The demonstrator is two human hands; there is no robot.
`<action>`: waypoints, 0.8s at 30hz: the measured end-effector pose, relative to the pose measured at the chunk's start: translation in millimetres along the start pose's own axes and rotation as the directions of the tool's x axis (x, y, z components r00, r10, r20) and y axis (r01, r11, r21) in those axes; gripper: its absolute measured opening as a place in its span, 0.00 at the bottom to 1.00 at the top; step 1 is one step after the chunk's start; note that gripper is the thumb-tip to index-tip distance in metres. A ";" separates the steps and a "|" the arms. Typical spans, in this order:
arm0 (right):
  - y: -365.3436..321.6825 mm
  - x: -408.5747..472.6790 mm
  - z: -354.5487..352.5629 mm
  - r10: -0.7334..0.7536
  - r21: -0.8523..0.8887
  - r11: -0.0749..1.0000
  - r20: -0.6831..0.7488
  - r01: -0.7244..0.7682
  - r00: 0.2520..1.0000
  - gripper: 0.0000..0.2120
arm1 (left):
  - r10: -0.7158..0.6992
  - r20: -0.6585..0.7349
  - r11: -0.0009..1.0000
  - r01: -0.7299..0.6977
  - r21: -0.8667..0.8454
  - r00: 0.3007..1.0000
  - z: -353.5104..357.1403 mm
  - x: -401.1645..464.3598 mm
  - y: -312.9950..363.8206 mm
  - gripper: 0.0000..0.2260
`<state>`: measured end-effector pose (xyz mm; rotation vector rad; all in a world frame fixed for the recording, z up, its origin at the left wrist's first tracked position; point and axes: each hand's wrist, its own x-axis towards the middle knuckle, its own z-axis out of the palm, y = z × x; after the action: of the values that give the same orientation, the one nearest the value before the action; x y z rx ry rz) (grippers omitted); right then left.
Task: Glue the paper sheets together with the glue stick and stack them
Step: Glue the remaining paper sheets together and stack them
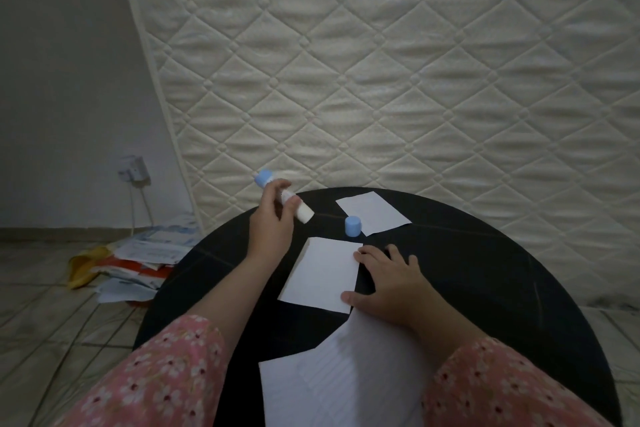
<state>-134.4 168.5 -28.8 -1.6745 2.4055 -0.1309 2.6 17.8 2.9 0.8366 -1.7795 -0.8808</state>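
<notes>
On the round black worktop (pixel 467 274), the left hand (pixel 272 225) grips a white glue stick with a pale blue end (pixel 284 199), fingers and thumb curled around its barrel. The stick is held tilted above the worktop's far left edge, uncapped tip pointing down and to the right. Its small pale blue cap (pixel 353 226) stands upright on the worktop, just beside a white rectangular paper sheet (pixel 372 212) at the far side. The right hand (pixel 389 282) lies flat with fingers spread, thumb and fingertips touching the right edge of a second white paper sheet (pixel 322 274) in the middle. Larger lined white sheets (pixel 339 378) lie nearest the person, partly under the right wrist.
</notes>
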 end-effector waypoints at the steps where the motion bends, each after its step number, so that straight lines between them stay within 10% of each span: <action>1: 0.1 0.1 0.3 0.001 -0.001 1.000 0.000 -0.001 1.000 0.41 | -0.032 0.011 0.999 0.033 -0.030 0.999 -3.3 2.6 -0.7 0.11; 9: -1.5 -2.2 -2.2 0.007 0.005 1.000 0.008 -0.007 1.000 0.40 | -0.217 0.150 0.945 0.246 -0.215 0.965 -21.9 3.8 -11.4 0.29; 24: 2.4 -0.3 -12.8 -0.050 0.112 0.992 0.003 0.050 0.999 0.40 | -0.247 0.070 0.962 0.236 0.139 0.966 -28.7 0.0 -29.6 0.14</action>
<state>-139.3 169.0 -16.7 -1.6828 2.3067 -0.2633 34.1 -2.9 -13.9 1.1341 -1.8513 -0.9792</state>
